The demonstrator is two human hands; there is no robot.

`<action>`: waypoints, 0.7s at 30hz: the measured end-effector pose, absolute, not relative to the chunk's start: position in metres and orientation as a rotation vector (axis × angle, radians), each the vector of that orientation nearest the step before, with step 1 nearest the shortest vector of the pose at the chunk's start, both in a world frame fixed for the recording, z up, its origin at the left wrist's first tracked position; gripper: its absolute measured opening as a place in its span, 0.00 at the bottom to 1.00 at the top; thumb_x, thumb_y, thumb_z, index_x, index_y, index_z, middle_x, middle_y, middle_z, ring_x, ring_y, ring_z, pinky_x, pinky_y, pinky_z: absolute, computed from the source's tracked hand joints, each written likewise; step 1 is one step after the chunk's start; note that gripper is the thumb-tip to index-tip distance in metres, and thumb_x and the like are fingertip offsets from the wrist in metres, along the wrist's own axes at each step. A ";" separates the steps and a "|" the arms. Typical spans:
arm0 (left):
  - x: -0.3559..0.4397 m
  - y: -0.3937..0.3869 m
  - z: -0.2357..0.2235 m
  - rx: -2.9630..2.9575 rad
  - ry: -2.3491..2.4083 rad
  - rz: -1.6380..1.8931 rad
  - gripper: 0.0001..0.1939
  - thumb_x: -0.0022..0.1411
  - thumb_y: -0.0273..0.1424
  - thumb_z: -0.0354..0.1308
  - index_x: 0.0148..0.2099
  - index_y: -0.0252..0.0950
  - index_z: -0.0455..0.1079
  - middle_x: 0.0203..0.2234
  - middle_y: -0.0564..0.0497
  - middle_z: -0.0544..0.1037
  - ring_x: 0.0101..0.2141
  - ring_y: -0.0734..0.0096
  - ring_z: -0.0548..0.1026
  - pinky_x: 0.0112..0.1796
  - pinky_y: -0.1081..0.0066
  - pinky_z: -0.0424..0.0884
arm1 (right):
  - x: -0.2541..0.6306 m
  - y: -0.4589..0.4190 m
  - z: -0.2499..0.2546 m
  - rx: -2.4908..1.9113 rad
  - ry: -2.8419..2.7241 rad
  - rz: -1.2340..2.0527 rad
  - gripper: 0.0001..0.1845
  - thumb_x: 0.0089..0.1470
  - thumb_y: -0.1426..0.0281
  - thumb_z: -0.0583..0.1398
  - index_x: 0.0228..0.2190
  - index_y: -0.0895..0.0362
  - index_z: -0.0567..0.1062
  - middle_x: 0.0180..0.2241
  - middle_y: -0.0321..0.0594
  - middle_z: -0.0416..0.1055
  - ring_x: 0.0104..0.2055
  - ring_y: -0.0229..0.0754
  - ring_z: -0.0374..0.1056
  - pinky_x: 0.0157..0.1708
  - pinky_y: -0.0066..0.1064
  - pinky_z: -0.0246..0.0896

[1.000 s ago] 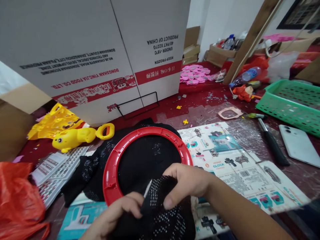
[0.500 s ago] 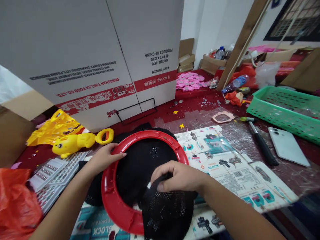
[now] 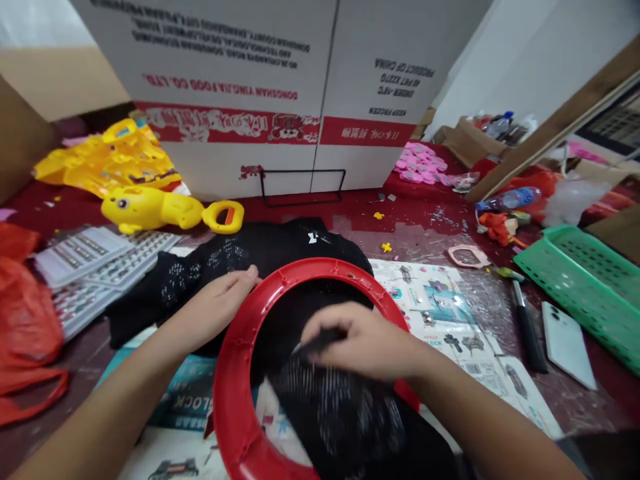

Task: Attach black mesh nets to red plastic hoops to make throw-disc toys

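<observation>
A red plastic ring lies tilted over black fabric and printed cardboard. My right hand, above the ring's opening, pinches black cloth with silvery dots; this cloth drapes over the ring's near right side and is blurred by motion. At the ring's upper left outer edge is my left hand, its fingers stretched out over the black fabric and close against the rim. More black dotted fabric spreads behind the ring, with a small white mark on it.
Behind stands a large white carton with a black wire frame before it. To the left are a yellow duck-shaped toy, trays of small parts and a red bag. At right lie a hammer, phone and green basket.
My right hand has drawn the dotted cloth toward me and to the right. My left hand has slipped from the ring's inner edge to its outside. The view has tilted downward.
</observation>
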State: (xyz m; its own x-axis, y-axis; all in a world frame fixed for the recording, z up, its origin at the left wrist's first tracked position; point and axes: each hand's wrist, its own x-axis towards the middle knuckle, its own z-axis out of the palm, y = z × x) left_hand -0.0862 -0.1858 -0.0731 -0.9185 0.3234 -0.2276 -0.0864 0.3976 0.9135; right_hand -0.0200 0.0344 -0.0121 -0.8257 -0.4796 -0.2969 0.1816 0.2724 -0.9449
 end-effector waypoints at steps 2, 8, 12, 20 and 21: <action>-0.085 -0.187 -0.077 0.343 2.516 1.435 0.25 0.61 0.52 0.45 0.37 0.38 0.71 0.36 0.46 0.76 0.42 0.53 0.72 0.45 0.59 0.67 | -0.041 0.030 -0.027 -0.192 2.421 -1.363 0.05 0.48 0.75 0.60 0.27 0.56 0.77 0.28 0.36 0.74 0.32 0.37 0.68 0.36 0.31 0.62; -0.079 -0.203 -0.072 0.892 2.791 1.330 0.17 0.61 0.44 0.50 0.45 0.41 0.72 0.50 0.45 0.69 0.55 0.51 0.61 0.57 0.50 0.53 | -0.060 0.017 -0.024 -0.489 2.279 -1.288 0.08 0.51 0.75 0.59 0.33 0.56 0.78 0.34 0.35 0.76 0.37 0.38 0.71 0.41 0.29 0.64; -0.070 -0.217 -0.061 1.210 2.324 1.378 0.23 0.41 0.50 0.67 0.41 0.50 0.74 0.52 0.52 0.68 0.54 0.49 0.61 0.52 0.58 0.63 | -0.053 0.005 -0.001 -0.603 1.945 -1.361 0.06 0.52 0.72 0.61 0.32 0.58 0.78 0.32 0.36 0.76 0.34 0.36 0.71 0.36 0.25 0.65; -0.063 -0.197 -0.076 0.785 2.445 1.528 0.14 0.60 0.38 0.51 0.25 0.43 0.72 0.22 0.51 0.71 0.26 0.65 0.68 0.26 0.68 0.63 | -0.065 -0.007 -0.022 -0.262 2.299 -1.348 0.04 0.49 0.72 0.64 0.31 0.55 0.79 0.31 0.34 0.76 0.34 0.36 0.71 0.37 0.26 0.66; -0.064 -0.195 -0.077 0.784 2.492 1.508 0.14 0.60 0.39 0.50 0.26 0.43 0.73 0.24 0.51 0.71 0.28 0.64 0.69 0.29 0.67 0.65 | -0.067 -0.007 -0.025 -0.255 2.311 -1.355 0.05 0.49 0.71 0.64 0.32 0.54 0.79 0.33 0.34 0.76 0.35 0.37 0.72 0.38 0.27 0.66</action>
State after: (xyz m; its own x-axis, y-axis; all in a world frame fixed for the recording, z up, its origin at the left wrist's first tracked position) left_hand -0.0642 -0.1955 -0.0771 -0.8577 0.4900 0.1557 0.3652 0.3675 0.8553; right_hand -0.0671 -0.0067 -0.0251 -0.8832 -0.3740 -0.2831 0.0643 0.5013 -0.8629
